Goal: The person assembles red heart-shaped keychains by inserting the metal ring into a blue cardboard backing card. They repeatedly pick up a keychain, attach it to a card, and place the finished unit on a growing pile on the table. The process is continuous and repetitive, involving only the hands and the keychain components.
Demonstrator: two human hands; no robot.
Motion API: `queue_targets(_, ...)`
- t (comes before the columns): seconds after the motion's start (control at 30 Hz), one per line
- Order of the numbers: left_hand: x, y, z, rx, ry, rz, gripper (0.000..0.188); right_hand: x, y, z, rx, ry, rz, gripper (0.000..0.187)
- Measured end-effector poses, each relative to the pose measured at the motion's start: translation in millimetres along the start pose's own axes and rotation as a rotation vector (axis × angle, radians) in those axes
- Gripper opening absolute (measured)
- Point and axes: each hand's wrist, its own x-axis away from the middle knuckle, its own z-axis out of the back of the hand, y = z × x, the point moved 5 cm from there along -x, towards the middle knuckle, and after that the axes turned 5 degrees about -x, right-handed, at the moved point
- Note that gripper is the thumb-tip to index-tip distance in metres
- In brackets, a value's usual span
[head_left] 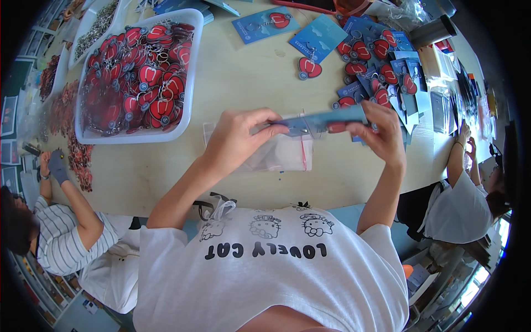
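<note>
My left hand (pixel 241 131) pinches the left end of a blue backing card (pixel 318 120) above the table. At the card's right end, my right hand (pixel 380 133) is closed on it between thumb and fingers. The card is seen nearly edge-on and somewhat blurred. A red keychain (pixel 336 127) shows at its lower edge by my right thumb. Under the card, clear plastic bags (pixel 276 156) with a red seal line lie flat on the table.
A white bin (pixel 191 72) full of red heart-shaped keychains stands at left. Carded keychains (pixel 381 72) are heaped at right; two more carded keychains (pixel 264 25) (pixel 315 47) lie at the back. Red pieces (pixel 80 160) cover the table's left edge. Co-workers (pixel 69 232) (pixel 456 207) sit on both sides.
</note>
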Motion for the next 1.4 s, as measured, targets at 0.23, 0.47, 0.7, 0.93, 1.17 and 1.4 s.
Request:
queue_targets(0.23, 26, 49, 31, -0.402, 0.352, -0.619, 0.018, 15, -110, 1, 0.45, 0.234, 0.578, 0.02)
queue_targets(0.47, 31, 59, 32, -0.405, 0.365, -0.708, 0.012, 23, -123, 17, 0.456, 0.144, 0.628, 0.016)
queue_targets(0.7, 19, 61, 20, -0.204, 0.176, -0.597, 0.019, 4, -102, 3, 0.361, 0.043, 0.394, 0.018)
queue_targets(0.93, -4, 8, 6, 0.409, -0.098, 0.294, 0.011, -14, -52, -33, -0.067, 0.171, -0.262, 0.019)
queue_targets(1.17, -2, 5, 4, 0.52, -0.113, 0.408, 0.01, -4, -29, -31, -0.346, 0.141, -0.427, 0.01)
queue_targets(1.4, -8, 13, 1, 0.303, -0.161, 0.279, 0.01, 1, -18, -50, -0.301, 0.03, -0.203, 0.02)
